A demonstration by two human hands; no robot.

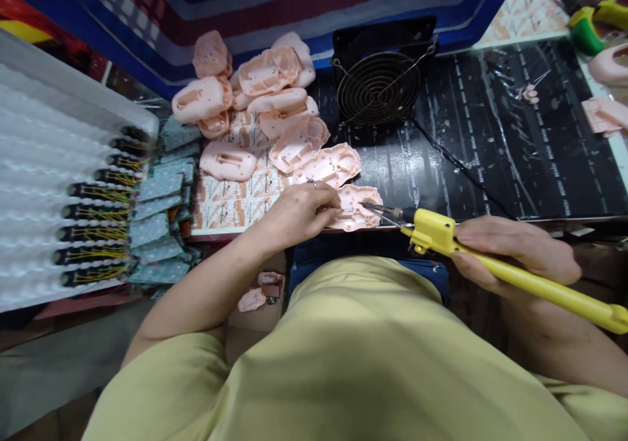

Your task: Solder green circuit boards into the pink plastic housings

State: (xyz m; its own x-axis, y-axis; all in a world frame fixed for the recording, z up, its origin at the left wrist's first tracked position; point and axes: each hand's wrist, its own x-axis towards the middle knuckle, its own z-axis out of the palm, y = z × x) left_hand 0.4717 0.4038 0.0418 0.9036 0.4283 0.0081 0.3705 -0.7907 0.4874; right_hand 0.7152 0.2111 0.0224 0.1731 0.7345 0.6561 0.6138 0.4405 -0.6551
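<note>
My right hand [515,251] is wrapped around a yellow soldering iron [434,231] whose dark tip points left, with a thin metal tube running beside it. The tip meets the inside of a pink plastic shell half [360,199] lying at the table's front edge. My left hand [311,209] is closed, its fingers pinched on the left end of that shell; a ring shows on one finger. Just behind it lies another pink shell half [333,166], hollow side up. What exactly the tip touches is too small to make out.
Several pink shells [228,161] are heaped at the back left. A black fan [377,91] stands before a blue crate [318,52], its cable crossing the black mat [471,153]. Left are circuit boards [157,212] and a white ridged tray [63,133]; pliers [589,29] lie back right.
</note>
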